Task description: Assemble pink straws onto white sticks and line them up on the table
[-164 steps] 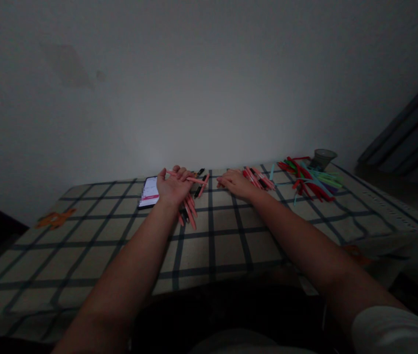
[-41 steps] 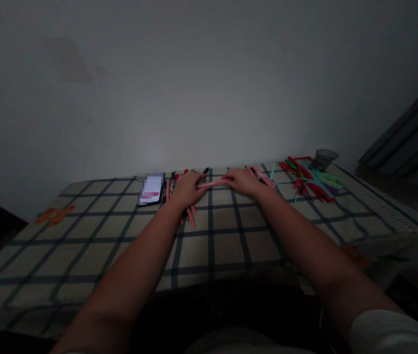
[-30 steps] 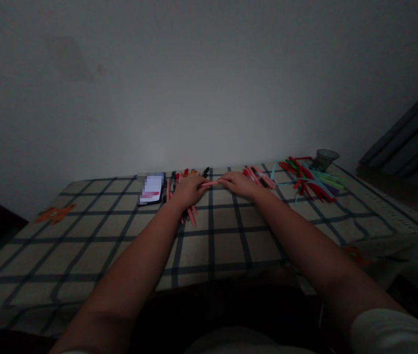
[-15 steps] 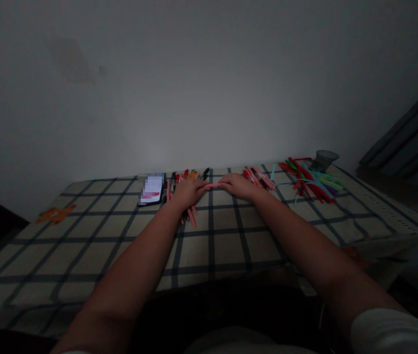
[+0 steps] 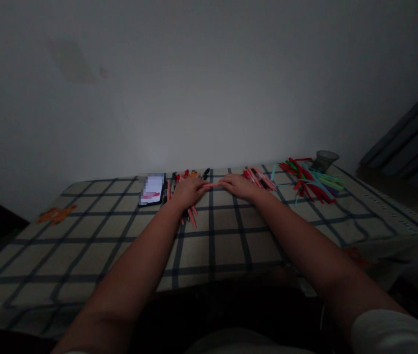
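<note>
A slim pink stick (image 5: pixel 213 185) spans the short gap between my two hands, just above the checked cloth. My left hand (image 5: pixel 190 191) is closed on its left end, fingers pressed together. My right hand (image 5: pixel 236 185) pinches the other end. Under and around my left hand lie several pink sticks (image 5: pixel 193 219), some pen-like, with red and black ends; part of this pile is hidden by the hand. Beside my right hand rests another bunch of pink pen-like sticks (image 5: pixel 259 178) with red and black parts. The dim light hides finer detail.
A phone (image 5: pixel 152 189) with a lit screen lies left of my left hand. Farther right are a heap of red, green, blue and purple strips (image 5: pixel 312 182) and a dark cup (image 5: pixel 325 160). The checked tablecloth (image 5: pixel 120 236) covers the table, against a wall (image 5: pixel 209 88).
Both hands keep nearly the same place and grip on the pink stick. The things on the table have not visibly moved.
</note>
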`<control>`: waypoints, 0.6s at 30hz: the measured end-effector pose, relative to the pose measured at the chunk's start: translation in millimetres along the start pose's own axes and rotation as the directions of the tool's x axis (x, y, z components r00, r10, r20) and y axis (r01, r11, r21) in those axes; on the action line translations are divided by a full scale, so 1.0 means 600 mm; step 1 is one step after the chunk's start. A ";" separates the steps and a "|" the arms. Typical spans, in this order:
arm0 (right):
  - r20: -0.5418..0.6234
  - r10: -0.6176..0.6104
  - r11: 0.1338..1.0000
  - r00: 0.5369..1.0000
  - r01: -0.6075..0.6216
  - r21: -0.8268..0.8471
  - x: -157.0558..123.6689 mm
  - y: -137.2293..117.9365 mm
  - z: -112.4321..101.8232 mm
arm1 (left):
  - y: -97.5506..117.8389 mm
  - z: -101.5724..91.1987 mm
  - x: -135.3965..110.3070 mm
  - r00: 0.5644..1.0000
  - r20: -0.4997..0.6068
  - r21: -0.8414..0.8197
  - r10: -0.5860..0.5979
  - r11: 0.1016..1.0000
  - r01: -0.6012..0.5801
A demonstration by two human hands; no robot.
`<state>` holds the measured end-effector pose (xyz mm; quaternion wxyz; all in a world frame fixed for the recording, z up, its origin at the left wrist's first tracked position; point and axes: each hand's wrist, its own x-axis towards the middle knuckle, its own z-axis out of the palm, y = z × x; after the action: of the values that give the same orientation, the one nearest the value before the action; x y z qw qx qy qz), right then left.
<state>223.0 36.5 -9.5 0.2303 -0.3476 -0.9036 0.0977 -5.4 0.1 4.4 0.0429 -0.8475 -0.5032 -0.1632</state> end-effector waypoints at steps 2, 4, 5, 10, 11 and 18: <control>0.009 0.004 1.000 1.000 -0.003 -0.022 0.002 0.000 -0.002 | 0.002 -0.002 -0.001 1.000 0.003 0.010 0.006 1.000 -0.006; -0.001 0.002 0.999 1.000 -0.002 -0.035 0.004 -0.002 -0.004 | 0.004 -0.003 -0.002 1.000 0.013 0.011 0.013 1.000 -0.013; -0.007 0.000 1.000 1.000 0.000 -0.030 0.004 -0.004 -0.005 | 0.004 -0.003 -0.002 1.000 0.022 0.009 0.014 1.000 -0.014; -0.118 0.062 0.995 0.991 -0.052 0.089 0.000 -0.011 -0.005 | 0.001 0.003 0.000 0.998 0.058 0.000 0.002 1.000 -0.002; -0.140 0.069 0.993 0.988 -0.055 0.105 -0.002 -0.011 -0.004 | 0.000 0.005 0.001 0.998 0.057 -0.004 0.010 1.000 -0.009; -0.098 -0.058 0.994 0.993 0.066 0.086 -0.001 0.000 0.004 | -0.004 0.004 0.001 0.998 0.031 -0.069 0.059 0.996 -0.056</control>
<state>222.5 36.0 -11.7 0.2914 -0.3130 -0.8967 0.1139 -6.6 2.6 2.4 0.0104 -0.8652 -0.4735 -0.1647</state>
